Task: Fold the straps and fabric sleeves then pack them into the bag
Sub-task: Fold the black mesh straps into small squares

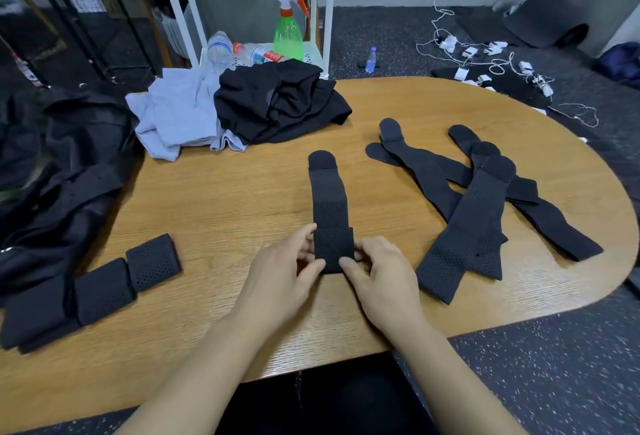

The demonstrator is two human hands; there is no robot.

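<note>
While the black strap [328, 206] lies lengthwise on the wooden table [221, 192], its near end is folded over and pinched from both sides: the left hand [280, 275] grips its left edge with thumb and fingers, the right hand [377, 278] its right edge. Its far rounded end stretches away from both hands.

Soft, even overhead light leaves the wooden surface [221, 199] bright, with only faint shadows. The wide lens bows its edges. Far corners look dim and slightly blurred.
</note>
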